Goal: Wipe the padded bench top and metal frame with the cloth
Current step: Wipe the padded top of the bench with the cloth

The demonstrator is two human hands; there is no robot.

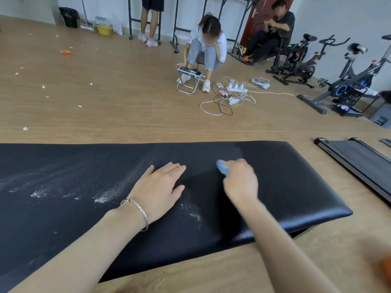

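A long black padded bench top (296, 187) fills the lower half of the head view. White powder (108, 194) is scattered over its left and middle parts; the right part looks dark and shiny. My right hand (241, 180) presses a light blue cloth (222, 167) onto the pad near the middle, with most of the cloth hidden under my fingers. My left hand (160, 187) lies flat on the pad just left of it, fingers spread, a silver bangle on the wrist. The metal frame is hidden under the pad.
A wooden floor surrounds the bench. A black treadmill deck (359, 157) lies at the right. Exercise bikes (349, 81) stand at the far right. A crouching person (207, 47) is by a small stool, with cables and power strips (234, 94) on the floor.
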